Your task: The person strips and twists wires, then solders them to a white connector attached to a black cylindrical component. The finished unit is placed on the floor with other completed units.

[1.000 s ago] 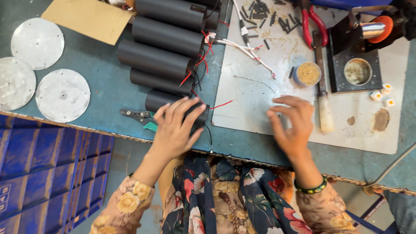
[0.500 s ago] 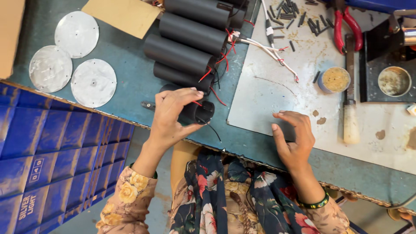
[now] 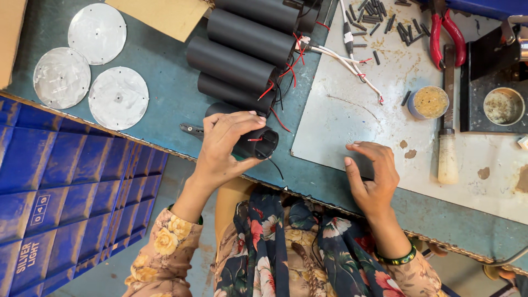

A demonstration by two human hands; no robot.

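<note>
Teal-painted and scuffed, the workbench [image 3: 165, 88] fills most of what we see, with a pale metal sheet [image 3: 352, 126] laid over its right part. Our left hand [image 3: 223, 148] is wrapped around a black tube housing [image 3: 258, 144] at the near edge of the bench — fingers over the top, thumb beneath, the open end facing right with thin red and black wires trailing from it. Just behind it, a row of matching black tubes [image 3: 236, 60] lies side by side, their wires [image 3: 283, 77] spilling toward the sheet.

Our right hand [image 3: 371, 176] rests on the near part of the metal sheet, well apart from the left, fingers curled loosely and holding nothing that we can make out. A green bangle [image 3: 393, 258] sits on that wrist.

Farther back on the sheet we see a small round tin [image 3: 429, 102] of yellowish paste, a pale-handled tool [image 3: 447, 151] beside it, red-handled pliers [image 3: 448, 30] and scattered short black sleeves [image 3: 379, 14]. Three silver discs [image 3: 93, 66] lie at the far left of the bench — near a piece of cardboard [image 3: 165, 16]. Blue cartons [image 3: 60, 187] are stacked below the bench edge on the left.
</note>
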